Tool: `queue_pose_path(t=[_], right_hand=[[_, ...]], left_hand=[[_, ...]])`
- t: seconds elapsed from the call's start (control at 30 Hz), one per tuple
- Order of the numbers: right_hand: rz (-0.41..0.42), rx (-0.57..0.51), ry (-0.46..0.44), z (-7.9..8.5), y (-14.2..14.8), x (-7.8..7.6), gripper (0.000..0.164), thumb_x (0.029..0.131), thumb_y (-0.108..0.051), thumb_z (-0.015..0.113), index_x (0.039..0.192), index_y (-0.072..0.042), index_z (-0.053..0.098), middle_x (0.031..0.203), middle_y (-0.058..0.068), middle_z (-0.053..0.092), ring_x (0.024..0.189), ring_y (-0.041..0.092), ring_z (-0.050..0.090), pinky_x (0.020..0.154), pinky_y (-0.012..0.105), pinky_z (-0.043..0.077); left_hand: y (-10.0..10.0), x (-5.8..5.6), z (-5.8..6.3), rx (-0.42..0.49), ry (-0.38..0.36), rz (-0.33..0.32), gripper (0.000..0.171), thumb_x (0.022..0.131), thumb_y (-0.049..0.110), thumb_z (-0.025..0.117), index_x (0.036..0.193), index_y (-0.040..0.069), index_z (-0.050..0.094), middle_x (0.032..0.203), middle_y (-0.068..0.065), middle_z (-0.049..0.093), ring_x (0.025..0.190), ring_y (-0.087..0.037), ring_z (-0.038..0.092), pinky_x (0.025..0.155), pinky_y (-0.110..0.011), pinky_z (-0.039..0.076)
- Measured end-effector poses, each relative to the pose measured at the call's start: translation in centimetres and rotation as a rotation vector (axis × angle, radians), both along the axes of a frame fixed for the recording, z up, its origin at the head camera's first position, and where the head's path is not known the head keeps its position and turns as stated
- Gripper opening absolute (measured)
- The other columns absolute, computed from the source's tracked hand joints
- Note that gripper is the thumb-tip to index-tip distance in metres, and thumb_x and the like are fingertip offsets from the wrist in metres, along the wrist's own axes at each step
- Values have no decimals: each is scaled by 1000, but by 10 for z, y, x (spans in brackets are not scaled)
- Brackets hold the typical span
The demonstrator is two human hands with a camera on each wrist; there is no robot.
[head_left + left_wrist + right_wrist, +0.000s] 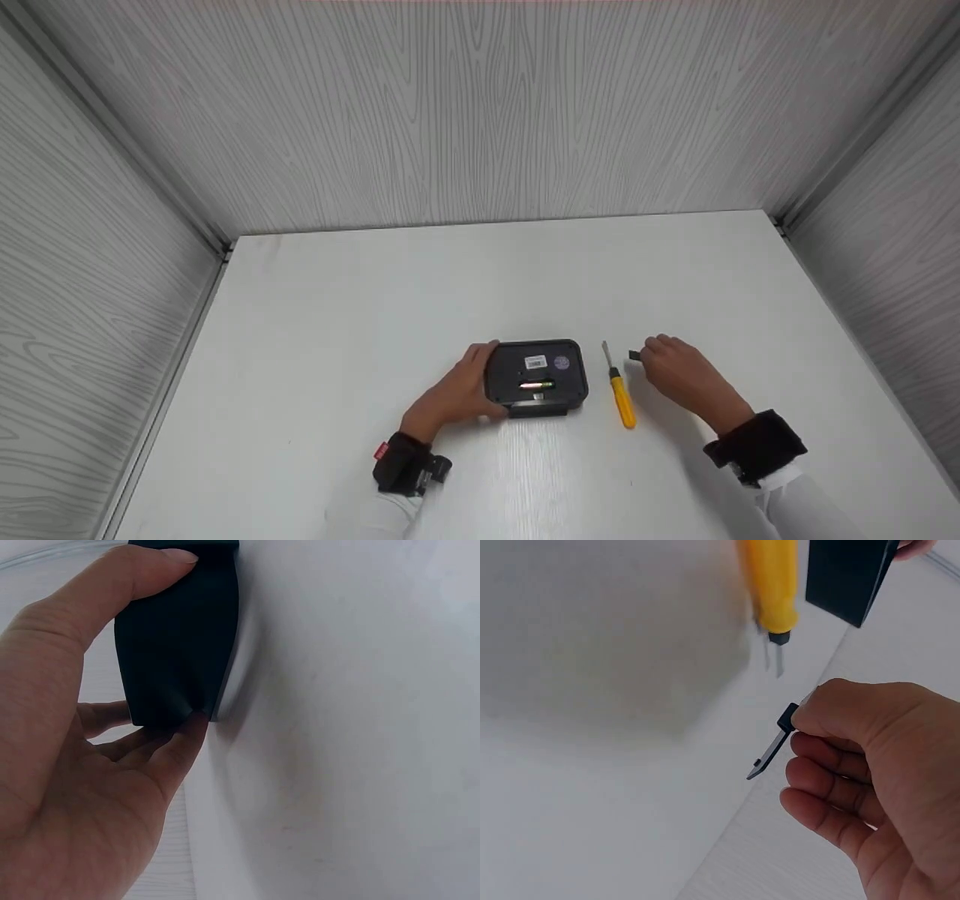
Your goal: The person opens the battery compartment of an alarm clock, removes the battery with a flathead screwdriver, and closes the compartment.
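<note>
A black box-shaped device (510, 364) lies back side up on the table, a white label and a round purple sticker on it. In its open slot sits a small cylindrical battery (537, 385). My left hand (461, 386) grips the device's left end, with the thumb on the near side and the fingers round the far side; the left wrist view shows that dark end (176, 637) up close. My right hand (686, 375) pinches a small black battery cover (771, 751) between thumb and index finger, right of the device and just over the table.
Between the device and my right hand lies a screwdriver (622, 401) with a yellow handle, its metal tip pointing away from me. The white table (337, 300) is bounded by grey wood-grain panels (480, 112) at the back and both sides.
</note>
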State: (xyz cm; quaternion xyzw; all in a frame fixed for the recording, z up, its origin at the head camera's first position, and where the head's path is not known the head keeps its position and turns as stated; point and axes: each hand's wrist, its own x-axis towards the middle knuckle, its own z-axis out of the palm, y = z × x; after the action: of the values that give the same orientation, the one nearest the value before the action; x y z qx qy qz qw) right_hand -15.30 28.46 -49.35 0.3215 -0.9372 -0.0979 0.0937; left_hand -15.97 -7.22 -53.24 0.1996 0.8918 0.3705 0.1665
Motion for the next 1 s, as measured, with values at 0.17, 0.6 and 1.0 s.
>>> queue_pose_path(t=[0.17, 0.6, 1.0], right_hand=[[-29, 7, -57, -7, 17, -2, 10, 79, -2, 74, 87, 0, 69, 72, 7, 57, 66, 19, 49, 66, 31, 53], [-5, 17, -93, -18, 36, -1, 10, 77, 1, 75, 85, -1, 69, 78, 5, 62, 68, 17, 51, 66, 31, 53], [-77, -100, -171, -16, 39, 0, 7, 80, 0, 74, 85, -4, 71, 79, 5, 62, 69, 17, 54, 65, 33, 53]], left_hand=[[0, 0, 0, -7, 5, 0, 109, 68, 31, 84, 154, 12, 20, 150, -10, 36, 134, -25, 43, 112, -43, 38], [0, -1, 0, 0, -14, 4, 110, 66, 30, 83, 155, 13, 20, 151, -9, 35, 133, -25, 44, 112, -43, 38], [-1, 0, -1, 13, -15, 9, 110, 66, 30, 83, 154, 14, 20, 150, -8, 35, 132, -23, 44, 111, -43, 39]])
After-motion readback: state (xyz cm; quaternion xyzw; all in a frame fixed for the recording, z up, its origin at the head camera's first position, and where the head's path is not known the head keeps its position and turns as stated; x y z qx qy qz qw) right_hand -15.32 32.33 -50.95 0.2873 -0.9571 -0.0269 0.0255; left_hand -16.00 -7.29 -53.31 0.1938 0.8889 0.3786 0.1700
